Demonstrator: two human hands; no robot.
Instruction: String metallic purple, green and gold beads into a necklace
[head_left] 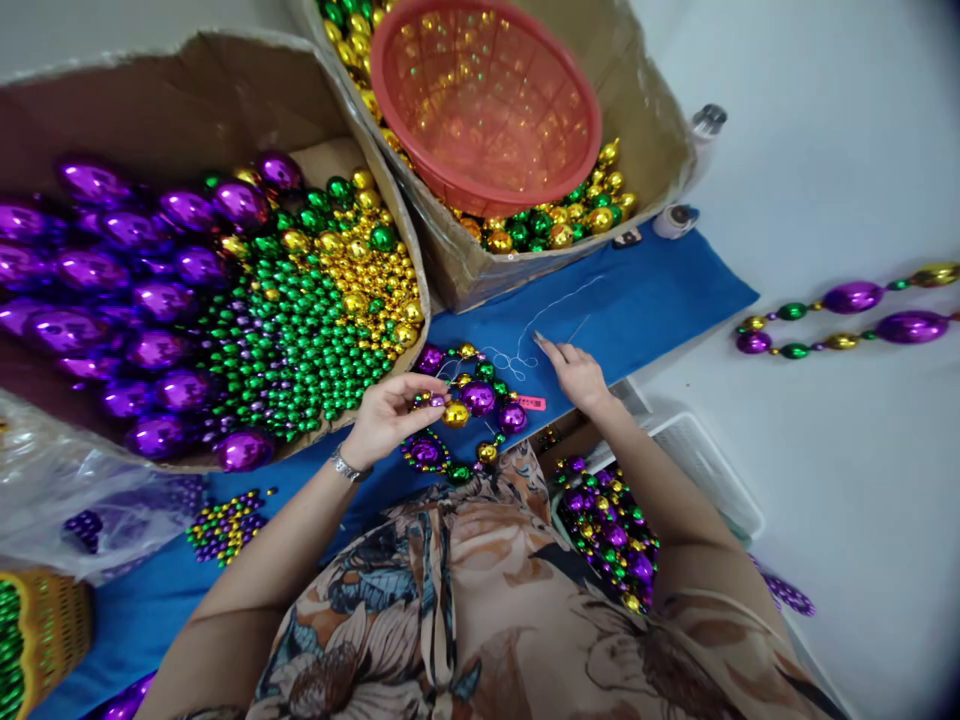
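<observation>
My left hand (pixel 397 412), with a metal watch on its wrist, is closed in a pinch on a beaded necklace (pixel 477 398) of purple, green and gold balls. The strand lies bunched on the blue cloth in front of my body. A pink tag (pixel 532 403) sits beside it. Thin white thread (pixel 512 362) runs in loose loops from the beads toward my right hand (pixel 579 375). That hand hovers over the cloth, fingers together and index finger pointing forward; something small may be at its fingertips, too fine to make out.
A large carton (pixel 214 60) of purple, green and gold beads stands at left. Behind, another carton (pixel 480 275) holds beads and a red basket (pixel 487 190). A bead container (pixel 611 540) sits below right. A finished-looking strand (pixel 855 297) lies at far right; a yellow basket (pixel 60 620) at lower left.
</observation>
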